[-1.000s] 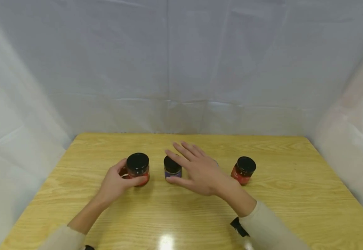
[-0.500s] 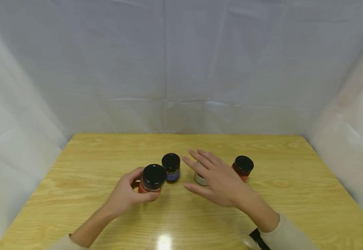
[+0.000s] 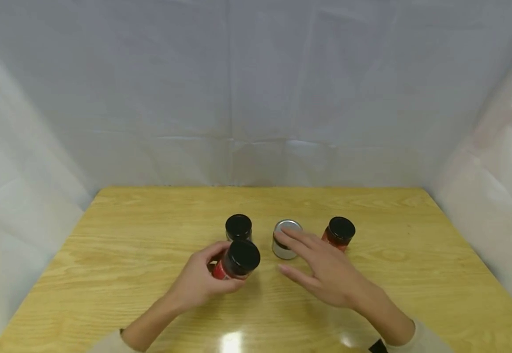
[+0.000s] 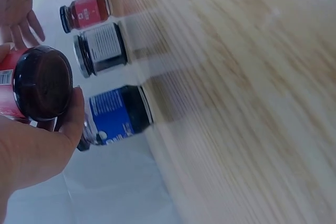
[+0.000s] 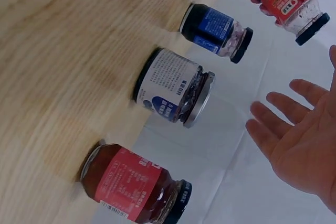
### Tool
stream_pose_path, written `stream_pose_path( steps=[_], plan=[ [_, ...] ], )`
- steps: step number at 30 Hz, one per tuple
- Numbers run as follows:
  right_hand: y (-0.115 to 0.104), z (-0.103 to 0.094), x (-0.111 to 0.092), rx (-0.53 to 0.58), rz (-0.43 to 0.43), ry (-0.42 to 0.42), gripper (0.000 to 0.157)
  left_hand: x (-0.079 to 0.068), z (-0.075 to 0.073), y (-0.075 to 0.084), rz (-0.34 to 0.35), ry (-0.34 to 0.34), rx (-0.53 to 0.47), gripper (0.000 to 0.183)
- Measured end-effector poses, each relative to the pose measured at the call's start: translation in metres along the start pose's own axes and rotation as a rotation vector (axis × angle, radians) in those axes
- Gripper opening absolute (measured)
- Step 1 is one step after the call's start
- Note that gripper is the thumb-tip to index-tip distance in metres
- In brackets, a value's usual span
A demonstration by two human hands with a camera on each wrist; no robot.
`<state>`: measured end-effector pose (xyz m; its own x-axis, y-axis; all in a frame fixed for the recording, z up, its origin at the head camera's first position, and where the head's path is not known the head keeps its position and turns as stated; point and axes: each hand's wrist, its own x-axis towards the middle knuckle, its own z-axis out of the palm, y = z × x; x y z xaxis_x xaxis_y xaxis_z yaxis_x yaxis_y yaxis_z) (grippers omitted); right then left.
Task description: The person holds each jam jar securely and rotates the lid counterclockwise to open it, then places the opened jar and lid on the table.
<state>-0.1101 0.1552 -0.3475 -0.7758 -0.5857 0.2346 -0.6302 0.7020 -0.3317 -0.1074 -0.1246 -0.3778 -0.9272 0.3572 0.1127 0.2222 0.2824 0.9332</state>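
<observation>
In the head view my left hand (image 3: 196, 282) grips a red-labelled jar with a black lid (image 3: 243, 257), tilted and held up in front of a blue-labelled jar (image 3: 238, 225). The left wrist view shows the dark base of that gripped jar (image 4: 47, 85) off the table. My right hand (image 3: 326, 269) hovers with fingers spread, partly covering a white-labelled jar with a silver lid (image 3: 284, 253). From the right wrist view, that hand (image 5: 302, 145) is apart from this jar (image 5: 170, 87) and holds nothing. Further right stands a second red-labelled jar (image 3: 340, 230), its lower part partly hidden by the right hand.
The standing jars form a row on a wooden table (image 3: 150, 220). Pale sheeting (image 3: 256, 98) hangs behind the table and along both sides. Light reflects off the tabletop near its front.
My left hand has carried the red-labelled jar rightward and nearer, tilting it, from left of the blue-labelled jar to before it. My right hand has drawn back rightward, uncovering the silver-lidded jar.
</observation>
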Motion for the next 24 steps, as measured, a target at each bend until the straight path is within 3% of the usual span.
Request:
stream_pose_path(
  steps=[9,16,24],
  plan=[
    [0.003,-0.003,-0.01,0.166,0.062,-0.011,0.053,0.007,0.018,0.01,0.024,-0.002,0.031,0.054],
    [-0.001,-0.002,-0.014,0.261,0.132,-0.014,0.049,0.011,0.027,0.014,0.066,0.016,0.203,0.053],
    [-0.004,0.002,-0.014,0.28,0.097,0.005,0.049,0.01,0.031,0.016,0.06,0.01,0.31,0.056]
  ],
)
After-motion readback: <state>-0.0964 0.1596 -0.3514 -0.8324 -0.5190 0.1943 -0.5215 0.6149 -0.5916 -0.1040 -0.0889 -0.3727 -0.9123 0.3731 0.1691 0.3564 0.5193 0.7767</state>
